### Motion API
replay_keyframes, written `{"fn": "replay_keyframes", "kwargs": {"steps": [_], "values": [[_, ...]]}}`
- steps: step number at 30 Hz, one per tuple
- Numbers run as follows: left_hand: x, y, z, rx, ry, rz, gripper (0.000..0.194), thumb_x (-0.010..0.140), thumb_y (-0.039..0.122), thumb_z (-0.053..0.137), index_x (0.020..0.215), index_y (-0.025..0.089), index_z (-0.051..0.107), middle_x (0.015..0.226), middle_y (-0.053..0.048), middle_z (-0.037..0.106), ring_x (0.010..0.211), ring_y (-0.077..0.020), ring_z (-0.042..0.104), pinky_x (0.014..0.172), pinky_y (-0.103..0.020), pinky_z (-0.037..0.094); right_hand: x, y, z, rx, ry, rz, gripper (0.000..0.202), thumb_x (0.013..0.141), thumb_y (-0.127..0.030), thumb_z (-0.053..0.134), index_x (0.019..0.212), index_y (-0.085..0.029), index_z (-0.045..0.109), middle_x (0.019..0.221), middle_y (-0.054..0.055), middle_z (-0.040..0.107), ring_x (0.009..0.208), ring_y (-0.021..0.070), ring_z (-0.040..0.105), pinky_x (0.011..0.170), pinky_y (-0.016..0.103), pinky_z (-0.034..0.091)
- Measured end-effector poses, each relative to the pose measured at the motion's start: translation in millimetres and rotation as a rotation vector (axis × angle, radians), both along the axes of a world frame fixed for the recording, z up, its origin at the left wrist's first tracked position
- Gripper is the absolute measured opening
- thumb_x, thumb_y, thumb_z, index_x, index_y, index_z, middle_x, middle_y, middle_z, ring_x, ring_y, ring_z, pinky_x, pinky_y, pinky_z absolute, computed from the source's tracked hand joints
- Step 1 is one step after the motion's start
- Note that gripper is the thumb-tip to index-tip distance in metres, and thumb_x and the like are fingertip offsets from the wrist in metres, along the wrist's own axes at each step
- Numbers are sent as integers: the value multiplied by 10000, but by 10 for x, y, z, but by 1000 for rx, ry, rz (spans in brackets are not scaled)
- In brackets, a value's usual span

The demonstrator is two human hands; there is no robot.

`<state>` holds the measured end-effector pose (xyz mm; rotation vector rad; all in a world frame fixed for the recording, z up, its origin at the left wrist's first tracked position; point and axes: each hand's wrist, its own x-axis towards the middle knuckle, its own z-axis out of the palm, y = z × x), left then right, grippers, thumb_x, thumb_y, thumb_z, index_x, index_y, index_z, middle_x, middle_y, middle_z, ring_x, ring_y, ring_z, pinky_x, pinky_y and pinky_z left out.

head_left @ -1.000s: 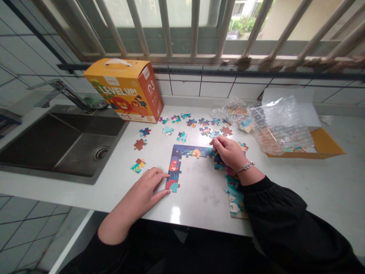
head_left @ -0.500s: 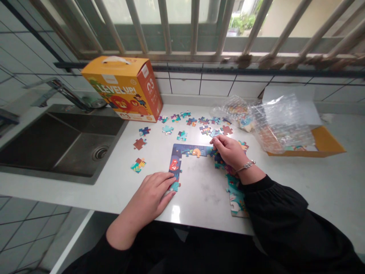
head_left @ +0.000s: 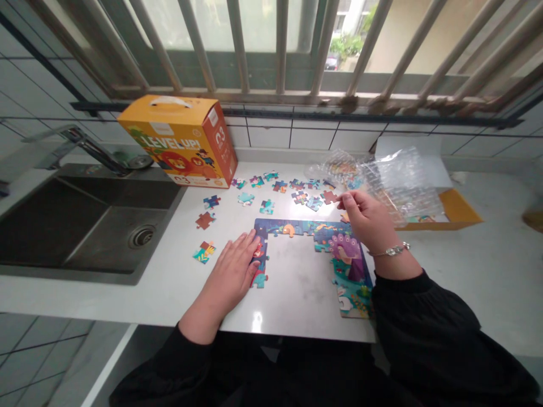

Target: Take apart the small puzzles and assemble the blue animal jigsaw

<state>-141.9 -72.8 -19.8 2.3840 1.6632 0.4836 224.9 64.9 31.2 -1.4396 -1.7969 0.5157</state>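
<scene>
A partly joined puzzle (head_left: 305, 227) lies on the white counter, with a top strip, a short left side and a wider right side showing a purple peacock. My left hand (head_left: 237, 263) rests flat on its left side, fingers stretched out. Above the upper right corner is my right hand (head_left: 360, 217), thumb and forefinger pressed together beside a plain brown piece (head_left: 329, 196); whether anything is pinched is too small to tell. Several loose pieces lie beyond the top strip, among them a teal one (head_left: 267, 207). Another brown piece (head_left: 205, 220) is at the left.
An orange box (head_left: 182, 141) stands at the back left, by the dark sink (head_left: 97, 226) and its faucet (head_left: 91, 150). At the back right, clear plastic wrap (head_left: 407, 181) lies over an open yellow box (head_left: 460, 209). Barred windows rise behind.
My right hand has moved right, off the puzzle's top strip, uncovering the peacock. My left hand has slid up along the left side, its fingers covering more of it. The view has shifted slightly.
</scene>
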Motion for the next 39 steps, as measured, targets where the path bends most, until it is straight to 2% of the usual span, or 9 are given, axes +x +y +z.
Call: {"fn": "replay_keyframes", "kwargs": {"steps": [2,5,8,11,17,20,24,34,39], "values": [[5,26,-32,-16,29,8,547,1170,312,446,1709,234,481,1797,-136,466,1677,-323,431,1385,-637,309,143,-132,28,19,-146,30,466,1123,-608,489,1070,-245,776,1057,130,822,963,320,746,876,456,571],[8,32,-58,-21,54,-6,535,1154,278,448,1682,231,522,1773,-130,502,1655,-326,469,1380,-657,310,262,-399,-55,29,-319,130,368,1116,-505,521,1128,-243,780,1182,159,808,1146,367,726,1042,537,558],[3,39,-68,-11,61,-4,518,1141,260,456,1646,217,563,1760,-136,519,1631,-342,501,1361,-680,336,293,-659,-178,9,-386,177,308,1104,-428,545,1172,-237,778,1263,170,788,1206,374,715,1091,561,563],[-10,55,-81,12,44,0,510,1128,247,472,1624,226,590,1740,-139,546,1614,-342,526,1354,-683,352,333,-790,-254,5,-389,133,286,1097,-401,563,1194,-234,774,1262,177,780,1208,368,722,1101,565,581],[-37,71,-105,21,4,-2,493,1122,269,496,1600,234,611,1725,-153,563,1616,-335,525,1353,-677,361,507,-516,-357,25,-463,-63,352,1029,-333,594,1320,-182,724,1307,221,781,1247,393,733,1113,575,589],[-39,72,-101,16,-11,0,465,1130,280,487,1573,229,620,1720,-156,569,1605,-338,538,1345,-682,371,521,-265,-434,-4,-511,-64,432,994,-314,635,1394,-160,685,1311,237,787,1227,394,748,1096,563,593],[-34,73,-73,14,-47,10,440,1136,272,483,1550,219,622,1696,-171,594,1581,-332,564,1336,-689,381,484,-58,-507,-47,-553,-53,388,996,-305,628,1341,-141,700,1207,236,803,1130,387,765,1036,528,601],[-44,69,-18,-21,-72,0,395,1138,301,510,1509,219,619,1692,-176,594,1577,-341,563,1337,-701,368,558,-53,-634,-13,-480,-58,368,1000,-344,632,1308,-148,674,1181,226,771,1131,394,721,1054,558,582],[-39,72,-11,-10,-72,-5,392,1130,296,518,1501,229,626,1683,-171,605,1565,-339,577,1334,-695,380,337,-140,-558,28,-448,-16,381,1036,-330,595,1374,-163,652,1248,224,742,1198,393,694,1088,559,573]]}}
